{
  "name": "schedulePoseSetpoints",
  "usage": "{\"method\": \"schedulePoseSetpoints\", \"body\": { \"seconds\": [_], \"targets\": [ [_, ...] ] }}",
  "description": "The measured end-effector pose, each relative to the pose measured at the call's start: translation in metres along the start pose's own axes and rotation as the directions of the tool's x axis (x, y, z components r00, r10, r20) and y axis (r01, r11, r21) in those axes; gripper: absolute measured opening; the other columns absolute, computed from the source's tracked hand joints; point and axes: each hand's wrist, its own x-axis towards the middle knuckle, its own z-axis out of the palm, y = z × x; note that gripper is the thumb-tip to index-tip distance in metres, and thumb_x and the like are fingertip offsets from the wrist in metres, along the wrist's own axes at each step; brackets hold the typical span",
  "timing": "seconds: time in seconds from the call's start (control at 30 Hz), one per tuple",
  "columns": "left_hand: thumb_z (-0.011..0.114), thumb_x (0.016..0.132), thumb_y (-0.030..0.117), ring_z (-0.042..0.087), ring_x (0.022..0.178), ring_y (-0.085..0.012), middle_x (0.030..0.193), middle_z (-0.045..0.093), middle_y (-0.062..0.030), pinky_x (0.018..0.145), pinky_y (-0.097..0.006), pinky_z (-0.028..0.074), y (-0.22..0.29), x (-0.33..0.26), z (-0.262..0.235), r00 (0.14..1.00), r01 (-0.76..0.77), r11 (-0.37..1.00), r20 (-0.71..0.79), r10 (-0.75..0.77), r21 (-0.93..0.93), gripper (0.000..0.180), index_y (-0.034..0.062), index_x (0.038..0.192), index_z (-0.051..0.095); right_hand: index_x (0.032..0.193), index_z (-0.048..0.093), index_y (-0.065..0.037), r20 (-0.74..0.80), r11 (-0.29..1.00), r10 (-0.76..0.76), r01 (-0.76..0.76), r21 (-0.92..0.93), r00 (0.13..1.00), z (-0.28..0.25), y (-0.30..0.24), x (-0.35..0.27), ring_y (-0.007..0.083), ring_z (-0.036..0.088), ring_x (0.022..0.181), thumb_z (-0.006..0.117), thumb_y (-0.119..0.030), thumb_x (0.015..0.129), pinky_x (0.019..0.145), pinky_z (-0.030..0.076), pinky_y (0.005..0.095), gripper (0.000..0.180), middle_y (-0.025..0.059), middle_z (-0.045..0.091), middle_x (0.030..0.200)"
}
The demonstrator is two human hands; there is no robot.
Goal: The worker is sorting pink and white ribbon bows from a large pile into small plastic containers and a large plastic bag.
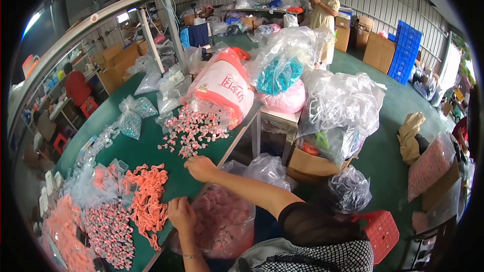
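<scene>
At green table (174, 179), right hand (200, 169) outstretched, left hand (181, 215) curled beside cords (147, 196), grips unclear

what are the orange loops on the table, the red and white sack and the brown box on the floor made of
Orange loops: probably soft cord, matte, as they bend and tangle limply; rubber is possible.
Red and white sack: likely plastic, smooth with a faint sheen and soft creases.
Brown box: apparently cardboard, dull tan with flat, thin walls.
</scene>
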Motion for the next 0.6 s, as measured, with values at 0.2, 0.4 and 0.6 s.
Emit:
{"method": "schedulePoseSetpoints", "body": {
  "seconds": [0.2,0.4,0.6],
  "targets": [
    [0.06,0.074,-0.001,0.056,0.078,-0.033,0.085,0.058,-0.0129,0.066,-0.043,0.046,-0.0003,0.0001,0.0006,1.0,-0.008,1.0,-0.001,0.008,-0.004,0.015,0.0031,0.088,0.062,0.085,0.065,-0.007,-0.002,1.0,0.003,-0.003,0.002,1.0,-0.0004,-0.0007,-0.0004,0.029,0.062,0.082,0.059,-0.009,0.079,0.075,0.049,0.0416,0.009,0.0099,0.062,0.083],
    [0.06,0.073,-0.001,0.056,0.078,-0.0332,0.085,0.058,-0.013,0.066,-0.043,0.046,0.0009,0.0019,-0.0002,1.0,-0.011,1.0,-0.004,0.011,0.007,0.016,0.0031,0.088,0.062,0.087,0.065,-0.006,0.009,1.0,0.001,-0.001,-0.009,1.0,-0.002,-0.0012,0.0005,0.0281,0.062,0.083,0.06,-0.009,0.079,0.075,0.05,0.0404,0.01,0.009,0.062,0.083],
    [0.06,0.073,-0.002,0.055,0.077,-0.0332,0.084,0.058,-0.0131,0.066,-0.044,0.045,0.0018,0.0009,0.0015,1.0,-0.001,1.0,0.004,0.001,0.002,0.016,0.0029,0.088,0.062,0.087,0.066,-0.007,0.02,1.0,0.018,-0.017,-0.011,1.0,-0.0021,0.0004,-0.0005,0.0285,0.062,0.083,0.06,-0.009,0.079,0.075,0.05,0.0405,0.01,0.0094,0.062,0.083]
  ]
}}
